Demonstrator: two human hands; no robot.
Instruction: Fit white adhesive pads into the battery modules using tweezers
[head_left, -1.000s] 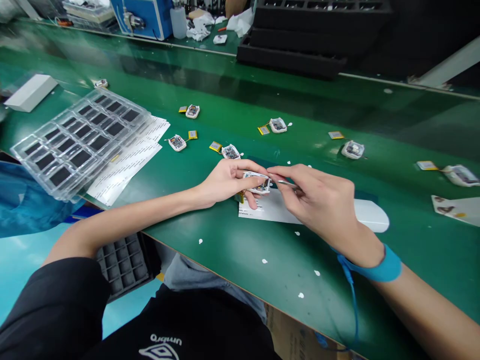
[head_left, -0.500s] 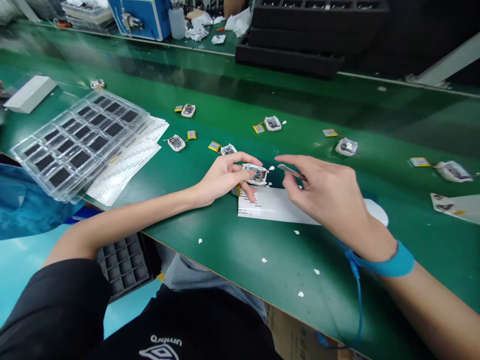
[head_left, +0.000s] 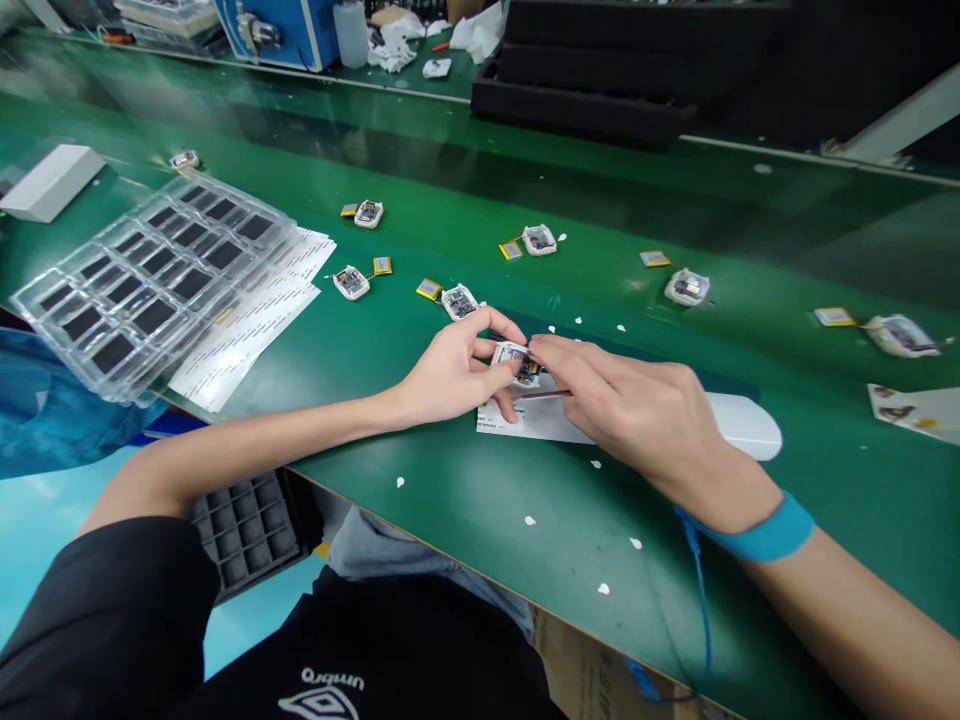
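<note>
My left hand (head_left: pixel 450 370) is closed on a small white device housing (head_left: pixel 510 352), its open side showing a circuit board. The housing is tilted up above a white paper strip (head_left: pixel 517 425). My right hand (head_left: pixel 637 400), with a blue wristband (head_left: pixel 772 530), is at the housing's right edge. Its fingers are closed on a thin metal tool (head_left: pixel 546 394) that looks like tweezers; the tip lies close to the housing. Just behind my left fingers sits another open housing (head_left: pixel 459 301) with a yellow-edged battery (head_left: pixel 429 289) wired to it.
More open housings with batteries lie across the green bench, including one housing (head_left: pixel 539 240) behind my hands and another (head_left: pixel 688 287) to the right. Clear trays with dark squares (head_left: pixel 157 275) rest on printed sheets (head_left: pixel 247 340) at left. Small white stickers (head_left: pixel 529 520) dot the front.
My right hand has moved left with the tool, up against the housing. The housing in my left hand has tilted up and shifted slightly right.
</note>
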